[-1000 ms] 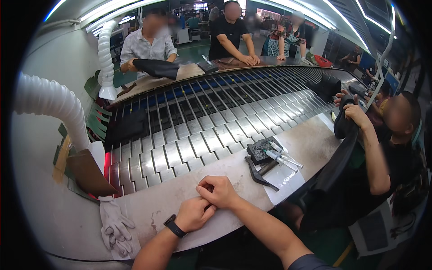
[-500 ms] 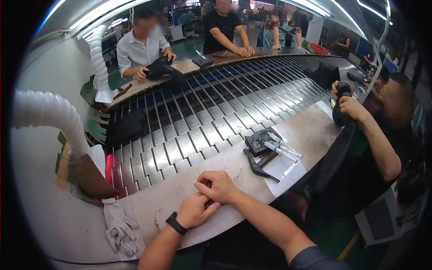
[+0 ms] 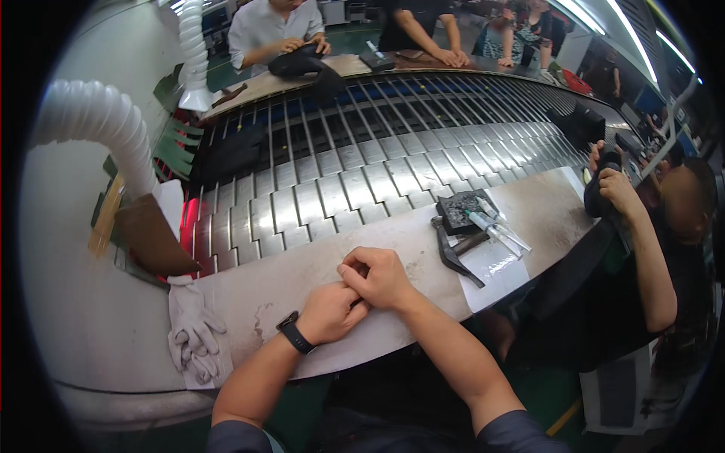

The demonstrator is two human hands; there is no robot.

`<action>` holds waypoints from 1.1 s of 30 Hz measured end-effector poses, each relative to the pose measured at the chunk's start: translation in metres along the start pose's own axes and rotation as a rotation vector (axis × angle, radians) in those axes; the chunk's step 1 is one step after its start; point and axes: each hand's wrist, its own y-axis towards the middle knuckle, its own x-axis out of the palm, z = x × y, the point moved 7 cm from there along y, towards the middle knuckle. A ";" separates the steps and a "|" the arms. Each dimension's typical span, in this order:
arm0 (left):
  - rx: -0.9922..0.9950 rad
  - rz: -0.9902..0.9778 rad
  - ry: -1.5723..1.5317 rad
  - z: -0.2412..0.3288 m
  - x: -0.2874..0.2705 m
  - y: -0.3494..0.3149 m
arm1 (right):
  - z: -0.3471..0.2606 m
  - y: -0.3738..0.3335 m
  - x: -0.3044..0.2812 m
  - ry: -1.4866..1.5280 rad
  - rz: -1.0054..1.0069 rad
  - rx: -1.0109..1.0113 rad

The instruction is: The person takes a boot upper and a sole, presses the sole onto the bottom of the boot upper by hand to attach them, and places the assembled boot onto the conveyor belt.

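My left hand (image 3: 330, 312), with a dark watch (image 3: 289, 326) on its wrist, rests at the front of the pale work board (image 3: 257, 321). Its fingers are curled and partly hidden under my right hand. Touching it, my right hand (image 3: 380, 278) is closed loosely, thumb against the bent fingers; no object shows in either hand. To the right of them lie a hammer (image 3: 453, 257), a black block (image 3: 458, 213) and several syringe-like tubes (image 3: 495, 230) on a white sheet (image 3: 487, 283). A pair of pale gloves (image 3: 192, 325) lies at the board's left end.
Beyond the board runs a metal slat conveyor (image 3: 325, 185) carrying dark pieces (image 3: 230, 155). A white flexible duct (image 3: 98, 121) and a brown panel (image 3: 155, 238) stand at left. On the right, a co-worker's hands (image 3: 615, 185) hold a black item; other people stand across the conveyor.
The view has tilted and turned slightly, so the far people sit higher and most things shift right. My hands stay together on the board, the same as before.
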 end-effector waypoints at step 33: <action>-0.044 -0.100 0.047 -0.025 0.011 -0.018 | 0.000 -0.009 0.015 -0.019 -0.072 0.047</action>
